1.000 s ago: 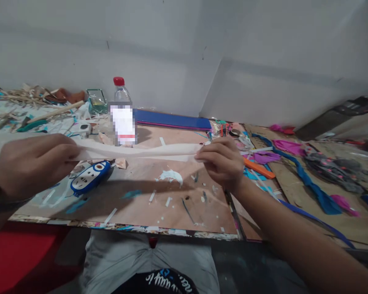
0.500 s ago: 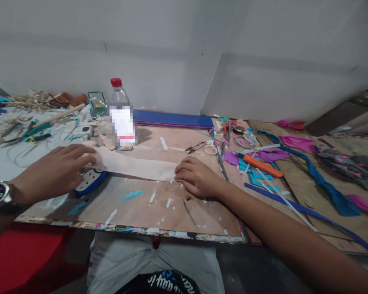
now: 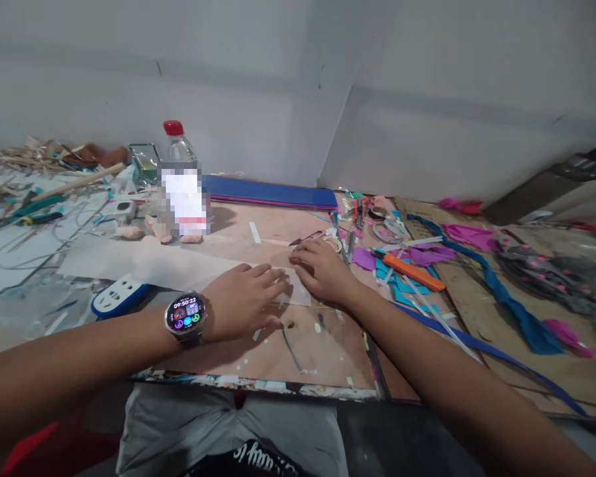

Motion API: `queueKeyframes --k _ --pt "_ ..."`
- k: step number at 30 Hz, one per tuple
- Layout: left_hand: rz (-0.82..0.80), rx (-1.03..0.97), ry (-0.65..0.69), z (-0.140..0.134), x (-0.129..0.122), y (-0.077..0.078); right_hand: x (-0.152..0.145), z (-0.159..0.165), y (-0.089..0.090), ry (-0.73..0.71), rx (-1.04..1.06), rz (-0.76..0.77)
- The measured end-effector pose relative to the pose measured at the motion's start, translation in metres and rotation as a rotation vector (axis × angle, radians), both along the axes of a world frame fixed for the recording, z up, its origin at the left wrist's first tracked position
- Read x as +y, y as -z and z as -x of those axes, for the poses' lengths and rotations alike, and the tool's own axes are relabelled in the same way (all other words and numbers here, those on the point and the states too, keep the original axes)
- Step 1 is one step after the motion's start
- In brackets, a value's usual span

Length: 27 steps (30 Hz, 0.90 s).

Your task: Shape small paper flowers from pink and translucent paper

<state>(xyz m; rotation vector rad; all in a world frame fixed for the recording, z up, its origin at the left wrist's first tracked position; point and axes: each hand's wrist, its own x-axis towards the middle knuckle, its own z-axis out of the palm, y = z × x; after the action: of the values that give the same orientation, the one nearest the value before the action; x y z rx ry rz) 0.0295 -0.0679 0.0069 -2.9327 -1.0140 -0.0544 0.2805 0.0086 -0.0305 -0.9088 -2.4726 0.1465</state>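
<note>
Mostly flat on the table (image 3: pixel 208 361), the pale strip (image 3: pixel 124 260) runs from the left of the frame to just right of centre, where both my hands are. My left hand (image 3: pixel 246 298) lies palm down across the strip near its right end, the fingers a little apart and the thumb out to the lower side, towards the bottom of the frame. My right hand (image 3: pixel 322 270) rests at the strip's right end, its fingers bent and close together; I cannot tell whether they pinch the edge or only press on it. The fingertips of my two hands are near each other. A watch (image 3: pixel 185 315) sits on my left wrist, its face lit.

Left of centre, a blue and white socket (image 3: pixel 116 296) lies along the strip's lower edge, and a few pinkish lumps (image 3: pixel 130 232) lie just above its upper edge. Behind them stands a red-capped bottle (image 3: pixel 179 150), blurred lower down. A flat blue stack (image 3: pixel 273 195) lies against the wall at upper centre. Just above my right hand is a tape roll (image 3: pixel 334 243). An orange cutter (image 3: pixel 417 271) lies on scraps right of centre, and green-handled pliers (image 3: pixel 37 211) lie at the far left.
</note>
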Motion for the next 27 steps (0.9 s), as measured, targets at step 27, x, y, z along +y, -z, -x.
queueKeyframes --k 27 --pt "0.049 -0.107 0.013 0.018 0.0 0.02 -0.027 0.008 -0.008 0.221 0.05 0.352"
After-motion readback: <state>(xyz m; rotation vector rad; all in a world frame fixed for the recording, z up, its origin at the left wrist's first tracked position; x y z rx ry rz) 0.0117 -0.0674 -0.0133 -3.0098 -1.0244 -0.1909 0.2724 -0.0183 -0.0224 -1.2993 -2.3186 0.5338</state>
